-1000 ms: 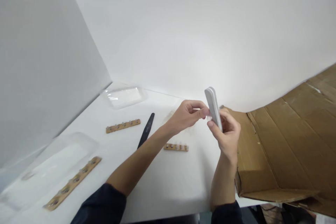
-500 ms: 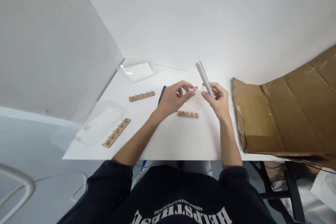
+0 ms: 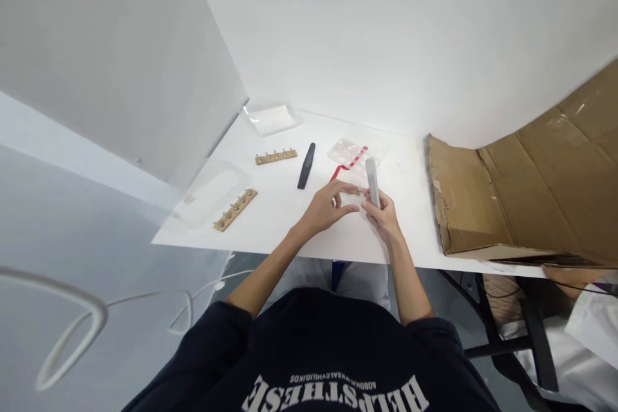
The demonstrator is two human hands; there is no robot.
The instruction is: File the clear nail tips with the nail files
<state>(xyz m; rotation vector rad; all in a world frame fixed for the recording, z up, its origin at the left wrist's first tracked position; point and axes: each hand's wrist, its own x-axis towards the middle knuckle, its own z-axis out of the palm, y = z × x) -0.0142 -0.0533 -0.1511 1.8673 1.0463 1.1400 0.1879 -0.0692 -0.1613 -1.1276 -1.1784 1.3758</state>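
The right hand [image 3: 383, 215] is closed around the near end of a long, flat, pale grey nail buffer block [image 3: 372, 181], which slants up and away from the fingers over the white table [image 3: 299, 225]. The left hand [image 3: 328, 206] is just beside it, thumb and forefinger pinched together on something very small at the buffer's near end; what that small thing is cannot be made out, though a bit of tan wood shows between the two hands. The hands meet above the near middle of the table.

Just beyond the buffer lies a clear plastic blister tray with round pockets [image 3: 348, 152], and a narrow red strip [image 3: 346, 164] curls from it toward the hands. Left of that a slim black nail file [image 3: 306, 165] lies flat, pointing away from the person. Further left is a short tan wooden strip with a row of small pegs [image 3: 276, 156], and nearer, toward the left edge, a second pegged wooden strip [image 3: 235, 209] lies beside a clear plastic lid [image 3: 212, 188]. At the far left corner sits another clear plastic tray [image 3: 270, 118].

On the right side of the table a large brown cardboard box [image 3: 521, 187] lies open, well apart from the hands. The person's dark sleeves and dark printed shirt [image 3: 333, 360] fill the near edge of the view.
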